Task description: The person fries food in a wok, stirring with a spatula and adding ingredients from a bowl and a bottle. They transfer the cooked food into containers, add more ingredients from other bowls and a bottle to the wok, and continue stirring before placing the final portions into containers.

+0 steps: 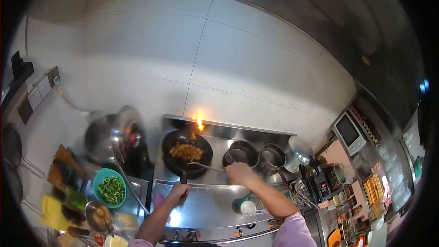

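My left hand (pixel 177 192) grips the dark handle of a black wok (pixel 206 152) on the left burner of the stove. Brown pieces of food (pixel 186 152) lie in the wok, and a flame (pixel 199 121) flares behind its far rim. My right hand (pixel 240 174) is closed around the shaft of a long-handled cooking utensil (pixel 211 168). Its head reaches into the near right side of the wok, at the edge of the food. Right behind my right hand stands a saucepan (pixel 243 152), with a smaller pan (pixel 273 155) beside it.
A large steel pot (pixel 100 138) stands left of the stove. Nearer sits a turquoise bowl (pixel 97 185) of chopped greens, beside a steel bowl (pixel 91 212). A white cup (pixel 248 208) rests on the stove front. At right are a lidded pot (pixel 299 150) and shelves with eggs (pixel 373 190).
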